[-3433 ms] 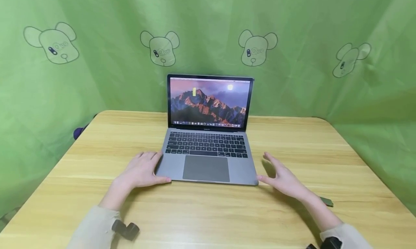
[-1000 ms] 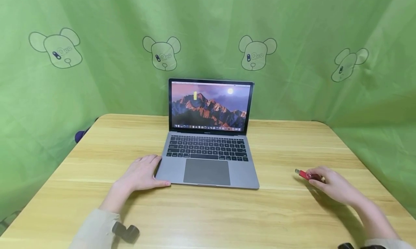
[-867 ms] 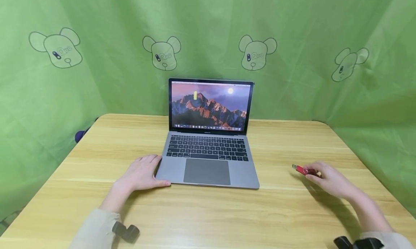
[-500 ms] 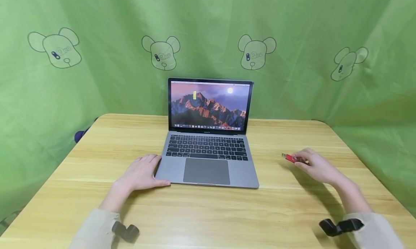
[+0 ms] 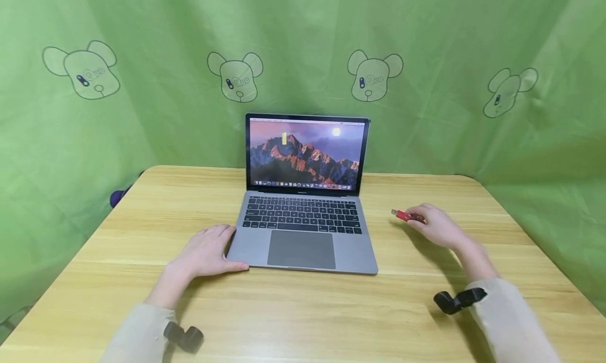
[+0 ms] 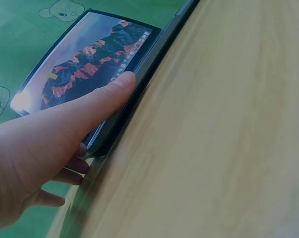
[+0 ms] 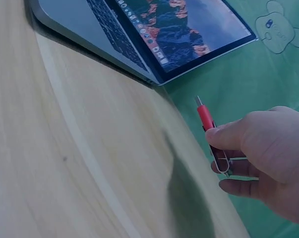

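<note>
A grey laptop (image 5: 301, 250) stands unfolded in the middle of the table, its screen lit with a mountain picture. At its left front corner rests my left hand (image 5: 203, 253), thumb along the front edge and fingers against the left side. To the right of the laptop, my right hand (image 5: 436, 227) pinches a red USB flash drive (image 5: 403, 215) above the table. The drive's bare metal plug points left, toward the laptop's right side, with a gap between them. In the right wrist view, a loop-shaped cover hangs at the rear of the flash drive (image 7: 205, 118).
The wooden table (image 5: 303, 315) has rounded far corners. Behind it and at both sides hangs a green curtain (image 5: 303, 26) with printed bear heads. A dark purple object (image 5: 116, 197) shows beyond the left table edge. Black camera mounts sit on both wrists.
At 3.4 s ago my right hand was by the laptop's right front corner without the flash drive. Since one second ago it has carried the drive leftward and farther off. The left hand stays put.
</note>
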Available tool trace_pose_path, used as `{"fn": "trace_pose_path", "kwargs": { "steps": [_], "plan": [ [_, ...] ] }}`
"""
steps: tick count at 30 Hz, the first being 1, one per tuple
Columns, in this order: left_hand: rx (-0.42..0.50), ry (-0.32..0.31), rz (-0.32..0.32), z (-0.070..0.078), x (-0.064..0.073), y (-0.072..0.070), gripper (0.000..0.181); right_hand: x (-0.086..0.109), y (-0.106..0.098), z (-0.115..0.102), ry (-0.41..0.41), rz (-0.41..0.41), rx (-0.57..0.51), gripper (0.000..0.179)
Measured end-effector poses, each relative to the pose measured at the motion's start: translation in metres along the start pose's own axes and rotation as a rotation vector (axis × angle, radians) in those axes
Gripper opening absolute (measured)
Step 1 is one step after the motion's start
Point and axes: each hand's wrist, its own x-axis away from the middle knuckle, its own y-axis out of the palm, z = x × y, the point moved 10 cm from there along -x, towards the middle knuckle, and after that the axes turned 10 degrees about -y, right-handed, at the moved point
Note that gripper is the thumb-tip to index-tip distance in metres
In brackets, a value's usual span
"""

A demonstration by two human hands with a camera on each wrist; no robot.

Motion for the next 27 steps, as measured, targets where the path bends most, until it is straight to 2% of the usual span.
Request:
{"fn": "trace_pose_path", "kwargs": {
  "steps": [13,21,27],
  "plan": [
    [-0.008,0.006,0.009,0.000,0.000,-0.001,0.108,-0.036,0.026,-0.003,-0.032,0.020,-0.002,0.022],
    [0.008,0.001,0.000,0.001,0.000,-0.001,0.108,-0.048,0.041,0.002,0.028,0.016,0.015,0.023],
    [0.002,-0.003,-0.006,-0.001,0.000,0.001,0.109,-0.055,0.046,0.001,0.043,0.014,0.015,0.021]
  ]
}}
